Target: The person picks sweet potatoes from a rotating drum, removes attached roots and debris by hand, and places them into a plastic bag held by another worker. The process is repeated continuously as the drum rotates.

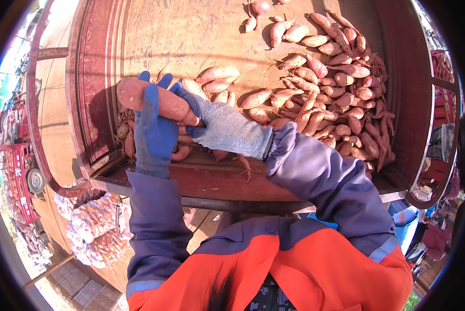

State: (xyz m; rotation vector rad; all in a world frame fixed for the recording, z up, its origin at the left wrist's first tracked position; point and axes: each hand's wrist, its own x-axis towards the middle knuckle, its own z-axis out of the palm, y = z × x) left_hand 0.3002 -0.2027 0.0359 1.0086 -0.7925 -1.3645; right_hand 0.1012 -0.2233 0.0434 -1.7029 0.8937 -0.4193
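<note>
A large sweet potato (174,104) lies slanted across my two gloved hands above the left side of a dark red cargo bed. My left hand (155,124), in a blue-coated glove, supports it from below, its fingers around the thick middle. At its narrow lower-right end, my right hand (221,120) grips it in a grey and blue glove. Beneath and behind my hands lie smaller sweet potatoes, with a pale pair (219,77) just beyond. A big heap of sweet potatoes (343,101) fills the right side of the bed.
The bed's near wall (224,182) runs in front of my body, with metal side rails (32,116) at the left. Filled net sacks (96,225) stand on the ground at lower left. Farther left is a red vehicle (18,182); a blue bag (405,221) is at right.
</note>
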